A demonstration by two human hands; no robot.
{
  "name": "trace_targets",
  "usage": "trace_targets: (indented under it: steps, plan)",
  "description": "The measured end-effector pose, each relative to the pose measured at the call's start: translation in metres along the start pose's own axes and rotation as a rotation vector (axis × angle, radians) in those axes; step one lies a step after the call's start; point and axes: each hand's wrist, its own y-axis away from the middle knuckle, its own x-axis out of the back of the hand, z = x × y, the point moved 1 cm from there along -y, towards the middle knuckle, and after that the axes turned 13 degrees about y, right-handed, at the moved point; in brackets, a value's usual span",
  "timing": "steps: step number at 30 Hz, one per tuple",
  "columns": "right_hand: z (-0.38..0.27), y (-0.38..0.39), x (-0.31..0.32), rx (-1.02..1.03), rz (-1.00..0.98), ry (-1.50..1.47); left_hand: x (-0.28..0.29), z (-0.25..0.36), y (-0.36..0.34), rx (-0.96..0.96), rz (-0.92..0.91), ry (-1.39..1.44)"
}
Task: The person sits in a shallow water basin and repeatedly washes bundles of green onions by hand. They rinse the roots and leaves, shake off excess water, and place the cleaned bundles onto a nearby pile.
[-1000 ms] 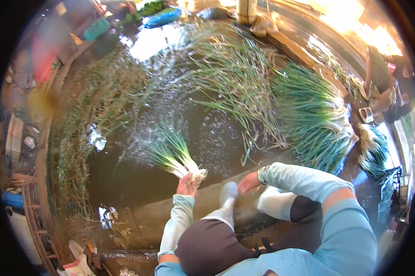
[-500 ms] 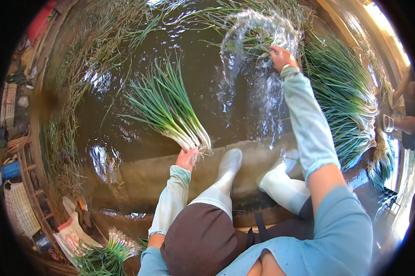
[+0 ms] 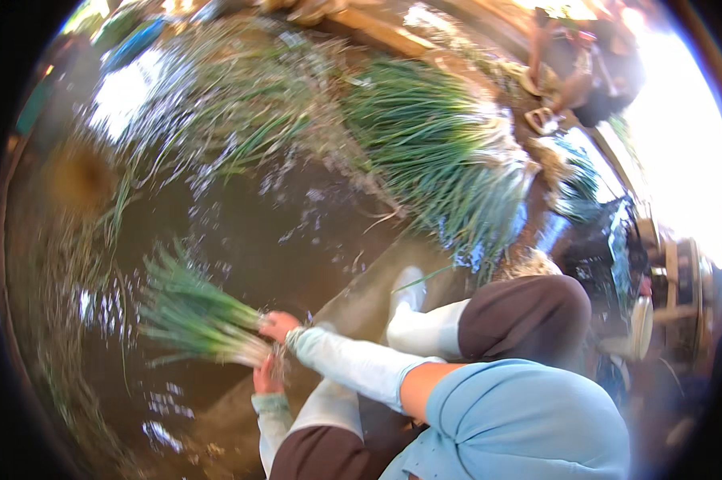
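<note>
A bunch of green onions (image 3: 201,316) lies over the brown water, green tops pointing left and the white root ends toward me. My left hand (image 3: 269,376) is closed round the pale root end from the near side. From the far side my right hand (image 3: 279,326) grips the same end, its fingers bent on the stalks and somewhat blurred. Some roots hang between the two hands.
A big pile of green onions (image 3: 449,152) rests along the far right side. Loose leaves (image 3: 241,96) float at the basin's far and left sides. My white boots (image 3: 425,328) stand by a submerged ledge (image 3: 353,276). Another person (image 3: 577,72) is beyond the wooden edge.
My right hand has come back from the splashing water at the far side to the bunch's root end. My left hand still holds the bunch. The view has turned to the right.
</note>
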Motion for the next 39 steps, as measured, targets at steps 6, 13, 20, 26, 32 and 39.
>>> trace_targets:
  steps: [6, 13, 20, 26, 32, 39]
  plan:
    - [0.003, -0.01, -0.011, 0.026, -0.143, -0.033, -0.027, 0.03, -0.005, 0.25, 0.18, 0.89]
    - [0.006, -0.011, 0.029, 0.132, -0.235, 0.202, -0.008, 0.01, -0.012, 0.406, 0.248, 0.623]
    - [0.002, -0.011, 0.061, -0.121, -0.57, -0.846, 0.011, 0.037, -0.015, 0.338, 0.343, 0.655]
    - [0.012, -0.013, 0.047, -0.082, -0.45, -0.729, 0.018, 0.029, -0.008, 0.453, 0.507, 0.269]
    - [0.045, -0.028, 0.079, -0.068, 0.155, -0.034, 0.053, -0.015, 0.013, 0.395, 0.793, 0.476]
    - [-0.015, -0.026, 0.174, 0.156, -0.329, 1.235, -0.014, 0.121, -0.017, 0.609, -0.04, 1.373]
